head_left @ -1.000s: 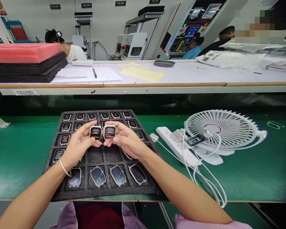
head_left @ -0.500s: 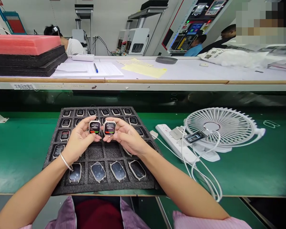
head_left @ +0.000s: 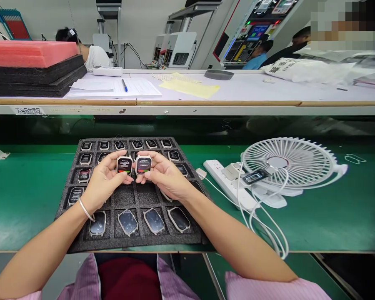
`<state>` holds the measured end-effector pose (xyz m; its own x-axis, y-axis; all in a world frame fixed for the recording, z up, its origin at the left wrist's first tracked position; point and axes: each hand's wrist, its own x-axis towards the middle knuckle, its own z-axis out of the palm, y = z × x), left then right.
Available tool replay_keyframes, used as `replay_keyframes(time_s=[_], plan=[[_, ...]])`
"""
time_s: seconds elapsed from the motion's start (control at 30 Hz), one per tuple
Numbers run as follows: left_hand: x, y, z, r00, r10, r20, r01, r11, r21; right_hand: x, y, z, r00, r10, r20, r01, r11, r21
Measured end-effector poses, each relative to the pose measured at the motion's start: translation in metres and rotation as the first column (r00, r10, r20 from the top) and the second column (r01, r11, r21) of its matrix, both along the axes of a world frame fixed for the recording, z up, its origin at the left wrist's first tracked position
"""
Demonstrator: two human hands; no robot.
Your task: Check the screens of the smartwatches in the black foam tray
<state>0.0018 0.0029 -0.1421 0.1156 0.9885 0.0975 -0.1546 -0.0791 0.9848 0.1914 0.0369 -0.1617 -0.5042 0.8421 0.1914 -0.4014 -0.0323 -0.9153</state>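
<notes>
My left hand (head_left: 104,181) grips a smartwatch case (head_left: 124,164) without a strap, its lit screen showing text and a red and green bar. Close beside it, my right hand (head_left: 167,177) holds a second smartwatch (head_left: 143,163) with a similar lit screen, the thumb at its lower edge. Both are held above a black foam tray (head_left: 128,246) divided into compartments. Several more watches lie in the tray, including a dark-screened one (head_left: 179,218) in the front row. Two compartments below my hands hold nothing, and my hands hide some others.
Right of the tray are a white power strip (head_left: 217,171), tangled white cables (head_left: 268,233) and a white fan (head_left: 287,162). A raised shelf (head_left: 175,101) behind carries foam sheets (head_left: 34,54), papers, a blue pen (head_left: 124,85) and plastic bags. Other people sit beyond it.
My right thumb has shifted onto the lower edge of the right watch's screen. The left watch's thumb also sits slightly higher. The whole view has moved slightly.
</notes>
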Motion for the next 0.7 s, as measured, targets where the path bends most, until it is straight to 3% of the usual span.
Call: replay_keyframes(time_s=[0.7], plan=[[-0.0007,-0.0027,0.0000,0.997,-0.028,0.070,0.034,0.996,-0.077,-0.0013,0.0005,0.0010,0.998,-0.043,0.047,0.045,0.998,-0.049]])
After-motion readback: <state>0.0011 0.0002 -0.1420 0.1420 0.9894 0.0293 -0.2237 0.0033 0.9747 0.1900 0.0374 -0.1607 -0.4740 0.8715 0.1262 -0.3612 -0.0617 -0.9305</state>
